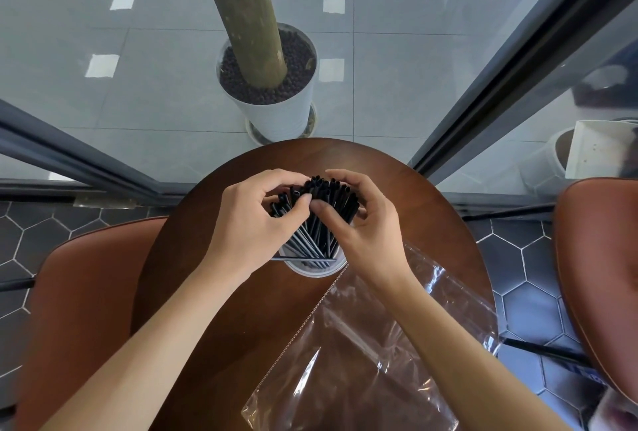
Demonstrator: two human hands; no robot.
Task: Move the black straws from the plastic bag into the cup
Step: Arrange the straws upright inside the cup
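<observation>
1. Head view: both forearms reach forward over the round wooden table (214, 292), wrists bent down.
2. Left hand (248, 220) curled, fingers and thumb closed around the tops of the black straws (316, 223).
3. Right hand (362, 223) cupped opposite, also gripping the bundle; thumbs nearly touching.
4. Straws stand fanned in the cup (310, 270).
5. Plastic bag (362, 361) lies flat beside the cup, under the right forearm.

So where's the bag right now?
The bag lies flat on the table, nearer the camera than the cup, under the right forearm; it looks empty.
</observation>
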